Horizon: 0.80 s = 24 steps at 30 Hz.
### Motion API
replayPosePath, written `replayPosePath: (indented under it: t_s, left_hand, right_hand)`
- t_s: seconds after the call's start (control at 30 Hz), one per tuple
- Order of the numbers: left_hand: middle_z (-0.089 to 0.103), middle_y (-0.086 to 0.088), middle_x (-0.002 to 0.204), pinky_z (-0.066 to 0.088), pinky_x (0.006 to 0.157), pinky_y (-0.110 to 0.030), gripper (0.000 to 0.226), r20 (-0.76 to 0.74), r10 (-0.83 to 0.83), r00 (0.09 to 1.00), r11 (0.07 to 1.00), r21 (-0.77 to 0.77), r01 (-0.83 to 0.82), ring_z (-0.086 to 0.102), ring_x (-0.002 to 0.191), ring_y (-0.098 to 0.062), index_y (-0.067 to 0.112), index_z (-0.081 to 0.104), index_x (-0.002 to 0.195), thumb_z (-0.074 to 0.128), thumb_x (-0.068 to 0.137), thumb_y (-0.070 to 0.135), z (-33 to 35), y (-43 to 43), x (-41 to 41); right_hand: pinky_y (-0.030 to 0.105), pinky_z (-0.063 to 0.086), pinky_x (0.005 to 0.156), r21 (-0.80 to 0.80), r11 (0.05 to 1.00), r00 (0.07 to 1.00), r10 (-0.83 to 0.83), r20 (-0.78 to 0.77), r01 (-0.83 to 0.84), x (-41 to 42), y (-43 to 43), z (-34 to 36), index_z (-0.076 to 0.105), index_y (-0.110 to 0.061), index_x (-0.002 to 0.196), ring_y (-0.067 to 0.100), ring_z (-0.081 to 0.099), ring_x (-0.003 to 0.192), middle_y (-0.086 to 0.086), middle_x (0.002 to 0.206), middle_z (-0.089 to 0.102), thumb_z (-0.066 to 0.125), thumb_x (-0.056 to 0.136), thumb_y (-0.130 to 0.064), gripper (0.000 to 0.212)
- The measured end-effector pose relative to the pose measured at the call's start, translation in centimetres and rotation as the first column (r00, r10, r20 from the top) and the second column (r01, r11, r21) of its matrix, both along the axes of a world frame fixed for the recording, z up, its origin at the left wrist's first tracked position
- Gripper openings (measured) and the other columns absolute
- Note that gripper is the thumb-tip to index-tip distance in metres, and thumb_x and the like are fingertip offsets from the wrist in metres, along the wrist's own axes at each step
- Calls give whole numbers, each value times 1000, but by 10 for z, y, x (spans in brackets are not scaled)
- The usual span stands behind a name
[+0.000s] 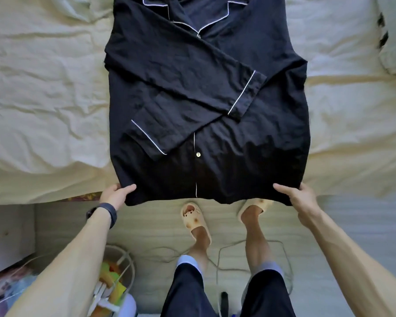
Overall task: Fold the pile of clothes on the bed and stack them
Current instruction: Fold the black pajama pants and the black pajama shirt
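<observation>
Down by the floor, two feet in cream slippers (193, 217) are standing at the bed's edge. Just above them, the left hand (117, 195) and right hand (301, 197) are each pinching a bottom corner of the dark pyjama shirt (204, 88), thumbs on top. Beyond, it is lying on the cream bed (44, 88), sleeves crossed over its front.

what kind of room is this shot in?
Most likely a home bedroom: a rumpled cream bed, a dark pyjama shirt spread on it, and the person standing beside it in slippers.
</observation>
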<state>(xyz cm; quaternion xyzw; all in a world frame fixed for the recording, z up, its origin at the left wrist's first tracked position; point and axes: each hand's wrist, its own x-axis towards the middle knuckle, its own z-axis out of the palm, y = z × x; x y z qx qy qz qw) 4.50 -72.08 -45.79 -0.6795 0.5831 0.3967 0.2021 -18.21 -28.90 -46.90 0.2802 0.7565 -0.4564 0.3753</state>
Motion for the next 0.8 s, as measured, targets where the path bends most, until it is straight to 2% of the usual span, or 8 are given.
replayPosePath:
  t_s: [0.1,0.17,0.23,0.4,0.5,0.63,0.7,0.8]
  left_hand:
    - [61,-17,133,48,100,-48,57,-112,91,990,990,122,-77,60,117,-35,-1,52,134,76,88,23,-1,-6,12]
    - [66,-14,122,53,88,-43,49,-158,181,971,967,210,-146,64,104,-32,2,57,128,76,87,21,4,1,20]
    - [70,-6,110,51,86,-39,40,-174,200,964,954,260,-151,64,95,-25,9,63,123,74,90,27,11,12,28]
    - [71,1,113,46,96,-43,23,-274,338,900,900,375,-224,67,102,-21,21,60,119,63,98,30,35,31,46]
    - [72,-1,107,48,91,-42,21,-337,415,845,896,314,-315,72,95,-25,17,59,120,61,100,24,50,39,58]
    - [72,0,91,51,76,-34,15,-379,390,839,921,140,-365,71,76,-19,16,63,112,65,98,20,74,46,70]
    - [73,1,84,51,72,-32,8,-393,378,838,924,104,-368,71,69,-16,19,65,104,67,97,21,86,53,77]
    - [74,2,83,51,70,-32,4,-403,387,829,920,106,-378,72,71,-18,23,66,100,67,96,23,105,66,93]
  right_hand:
    - [24,48,72,29,999,998,19,65,-21,11,8,9,70,-27,98,6,67,90,-13,97,73,84,81,-29,23]
    - [30,48,80,0,997,993,-82,80,82,19,15,17,67,-22,108,11,66,97,-9,105,71,79,87,-28,25]
    - [34,50,84,-88,974,975,-199,93,207,25,19,25,62,-17,122,18,66,102,-3,112,71,74,93,-23,32]
    - [24,58,64,-102,953,958,-282,45,285,37,23,47,62,-3,113,22,66,88,9,102,67,70,96,-13,21]
    - [17,56,55,-93,943,946,-323,-14,321,43,26,56,62,2,111,22,63,80,10,96,65,68,96,-8,18]
    - [17,55,52,-125,919,917,-387,-97,375,52,35,77,63,2,111,24,65,75,12,92,65,68,96,-6,18]
    - [18,55,51,-134,910,909,-406,-94,393,58,41,89,62,2,111,25,65,75,14,92,65,68,96,-6,18]
    - [18,54,48,-115,905,907,-418,-51,410,78,50,109,63,-2,107,24,64,71,12,89,65,67,96,-7,13]
